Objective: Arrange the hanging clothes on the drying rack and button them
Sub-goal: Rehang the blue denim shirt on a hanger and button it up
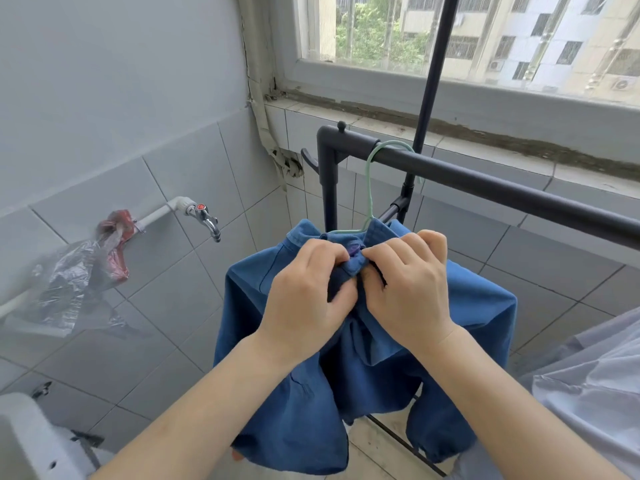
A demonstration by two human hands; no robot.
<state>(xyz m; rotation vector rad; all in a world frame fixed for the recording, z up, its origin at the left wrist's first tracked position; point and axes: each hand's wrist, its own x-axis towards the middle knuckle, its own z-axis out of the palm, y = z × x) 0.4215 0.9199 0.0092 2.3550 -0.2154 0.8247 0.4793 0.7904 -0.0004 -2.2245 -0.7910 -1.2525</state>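
A blue shirt (478,306) hangs on a pale green hanger (370,188) hooked over the dark bar of the drying rack (485,181). My left hand (304,299) pinches the left edge of the shirt's front just below the collar. My right hand (408,285) pinches the opposite edge, fingers curled, thumbs meeting at the top of the placket. The button itself is hidden under my fingers. The shirt's lower front hangs open and bunched beneath my wrists.
A tap (204,216) juts from the tiled wall at left, with plastic bags (79,271) hung on its pipe. A pale grey garment (595,386) hangs at the right. A white appliance corner (31,441) sits bottom left. The window sill (450,119) runs behind the rack.
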